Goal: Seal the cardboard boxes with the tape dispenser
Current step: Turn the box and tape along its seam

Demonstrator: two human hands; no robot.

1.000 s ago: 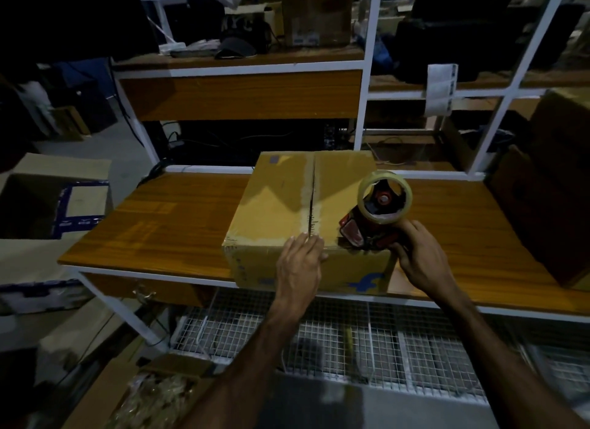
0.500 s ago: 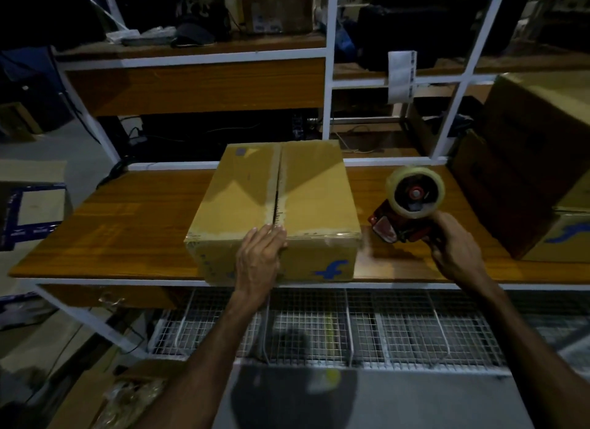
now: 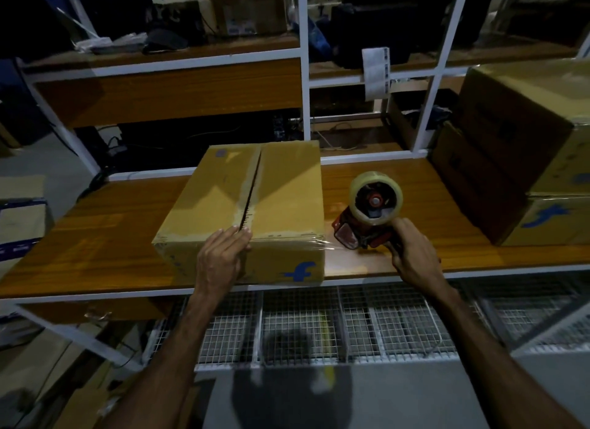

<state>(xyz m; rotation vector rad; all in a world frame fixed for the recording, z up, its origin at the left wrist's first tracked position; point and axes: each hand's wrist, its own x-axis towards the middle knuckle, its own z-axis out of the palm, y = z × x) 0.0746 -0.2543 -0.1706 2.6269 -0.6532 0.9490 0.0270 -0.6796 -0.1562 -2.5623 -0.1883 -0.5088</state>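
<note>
Tape dispenser (image 3: pixel 370 219) now off box (image 3: pixel 252 205), right of it on table (image 3: pixel 95 253), gripped by right hand (image 3: pixel 415 256). Left hand (image 3: pixel 220 256) flat on near edge. Tape strip along near edge; centre seam untaped.

Since a second ago the right hand (image 3: pixel 415 256) has carried the tape dispenser (image 3: pixel 367 221) off the near right corner of the cardboard box (image 3: pixel 252 205) and out to the wooden table (image 3: pixel 95 253) just beside it, toward the right of the frame, with a strip of clear tape now stretched between dispenser and box edge.
</note>
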